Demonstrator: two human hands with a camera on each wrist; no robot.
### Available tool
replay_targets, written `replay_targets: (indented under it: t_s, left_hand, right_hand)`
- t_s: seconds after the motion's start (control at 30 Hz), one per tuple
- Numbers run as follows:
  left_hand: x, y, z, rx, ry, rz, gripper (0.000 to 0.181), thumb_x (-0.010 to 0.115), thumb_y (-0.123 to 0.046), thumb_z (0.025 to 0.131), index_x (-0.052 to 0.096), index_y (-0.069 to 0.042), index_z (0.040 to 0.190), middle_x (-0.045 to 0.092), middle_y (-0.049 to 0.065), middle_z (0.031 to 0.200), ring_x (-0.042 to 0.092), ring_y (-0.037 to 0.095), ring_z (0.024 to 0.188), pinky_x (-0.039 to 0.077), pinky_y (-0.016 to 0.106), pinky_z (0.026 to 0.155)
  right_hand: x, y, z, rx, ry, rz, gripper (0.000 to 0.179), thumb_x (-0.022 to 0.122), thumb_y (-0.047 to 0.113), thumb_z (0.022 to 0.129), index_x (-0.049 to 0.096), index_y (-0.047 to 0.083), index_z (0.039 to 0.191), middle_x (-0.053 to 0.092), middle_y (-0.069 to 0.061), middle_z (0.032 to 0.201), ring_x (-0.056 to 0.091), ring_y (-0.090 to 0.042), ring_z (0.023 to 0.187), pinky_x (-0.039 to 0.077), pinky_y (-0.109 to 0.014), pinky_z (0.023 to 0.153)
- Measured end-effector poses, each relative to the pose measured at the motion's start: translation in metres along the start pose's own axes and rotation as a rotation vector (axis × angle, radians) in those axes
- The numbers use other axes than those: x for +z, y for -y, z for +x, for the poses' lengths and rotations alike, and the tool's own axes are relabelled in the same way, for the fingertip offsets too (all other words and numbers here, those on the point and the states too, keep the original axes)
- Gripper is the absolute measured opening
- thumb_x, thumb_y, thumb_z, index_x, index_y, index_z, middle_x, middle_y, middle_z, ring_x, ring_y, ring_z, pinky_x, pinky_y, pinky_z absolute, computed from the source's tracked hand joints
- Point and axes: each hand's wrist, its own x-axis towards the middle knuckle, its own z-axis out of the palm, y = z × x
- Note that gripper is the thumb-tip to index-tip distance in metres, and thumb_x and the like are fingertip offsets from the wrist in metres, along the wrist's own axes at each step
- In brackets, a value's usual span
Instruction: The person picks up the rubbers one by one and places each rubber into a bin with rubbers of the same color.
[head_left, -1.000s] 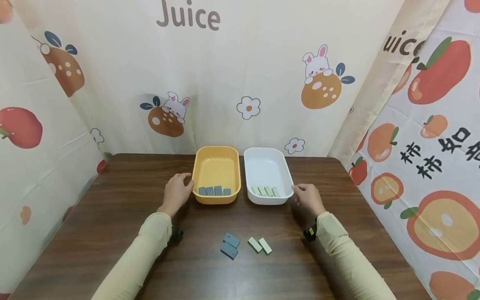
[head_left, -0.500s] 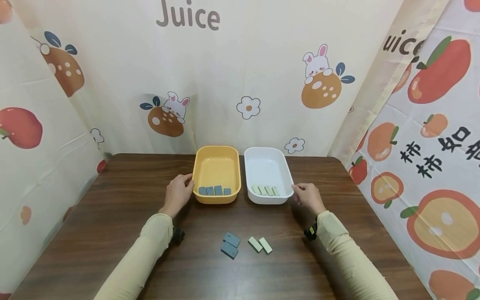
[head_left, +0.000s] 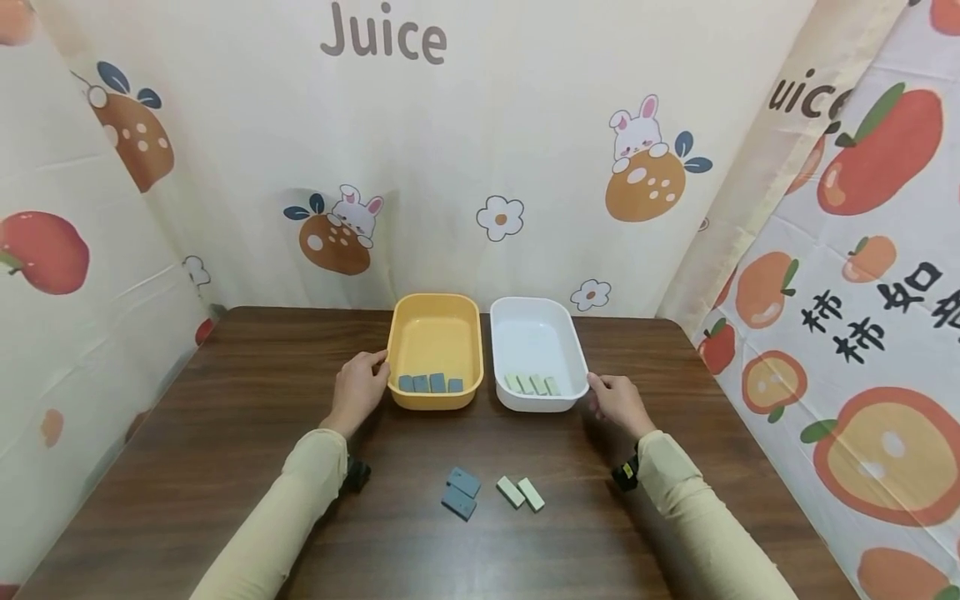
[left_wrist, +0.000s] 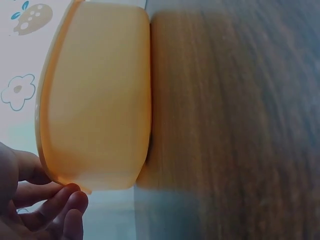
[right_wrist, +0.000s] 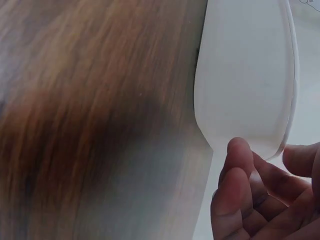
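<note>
A yellow plastic tub and a white plastic tub stand side by side at the back of the table. My left hand pinches the yellow tub's rim at its left side, thumb and fingers meeting at the edge in the left wrist view. On the other side, my right hand pinches the right rim of the white tub. Several blue-grey blocks lie in a row in the yellow tub's near end. Several pale green blocks line the near end of the white one.
Two blue-grey blocks lie touching on the dark wooden table, nearer than the tubs. To their right are two pale green blocks. A printed cloth hangs behind the table's far edge, with more cloth at both sides.
The head view has shifted very slightly. Both hands stay at the tub rims, and the tubs and blocks keep their places.
</note>
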Motion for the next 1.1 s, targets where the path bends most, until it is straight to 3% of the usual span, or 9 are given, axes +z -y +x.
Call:
replay_targets:
  t_s: [0.17,0.43,0.63,0.9,1.1]
  left_hand:
    - [0.001,-0.001,0.001,-0.011,0.005,-0.001,0.036,0.053,-0.017,0.095,0.065,-0.002,0.126,0.069,0.018,0.109,0.060,0.030,0.085,0.050,0.045,0.077]
    - [0.002,0.000,0.001,0.012,0.003,-0.010,0.036,0.054,-0.017,0.095,0.065,-0.001,0.125,0.069,0.019,0.109,0.061,0.031,0.087,0.050,0.047,0.079]
    - [0.002,0.001,0.001,0.002,0.007,-0.027,0.036,0.053,-0.017,0.095,0.065,-0.002,0.126,0.069,0.020,0.112,0.061,0.031,0.087,0.050,0.047,0.078]
    - [0.002,0.001,0.001,0.007,0.008,-0.025,0.035,0.054,-0.017,0.095,0.065,-0.002,0.125,0.069,0.019,0.110,0.060,0.028,0.082,0.049,0.044,0.074]
    - [0.003,0.001,0.001,0.019,-0.006,-0.013,0.034,0.055,-0.015,0.095,0.065,-0.001,0.124,0.070,0.020,0.109,0.060,0.028,0.080,0.049,0.043,0.071]
  right_hand:
    - [-0.004,0.000,-0.006,-0.015,-0.016,-0.003,0.048,0.043,0.039,0.103,0.064,-0.002,0.091,0.061,-0.003,0.066,0.056,-0.014,0.057,0.047,-0.028,0.054]
    - [-0.010,0.010,-0.018,-0.085,-0.130,-0.012,0.041,0.048,0.033,0.102,0.069,-0.002,0.100,0.060,-0.006,0.059,0.054,-0.016,0.054,0.043,-0.029,0.055]
    - [-0.010,0.022,-0.027,-0.155,-0.061,-0.004,0.033,0.055,0.024,0.099,0.067,-0.004,0.112,0.068,-0.018,0.083,0.060,-0.016,0.061,0.048,-0.028,0.058]
    - [-0.003,0.031,-0.041,-0.263,-0.001,-0.033,0.022,0.063,0.017,0.094,0.069,0.000,0.105,0.066,-0.021,0.079,0.058,-0.020,0.061,0.045,-0.025,0.055]
    - [0.006,0.033,-0.048,-0.331,0.061,-0.087,0.019,0.069,0.014,0.088,0.071,0.002,0.102,0.068,-0.010,0.078,0.056,-0.013,0.065,0.046,-0.024,0.059]
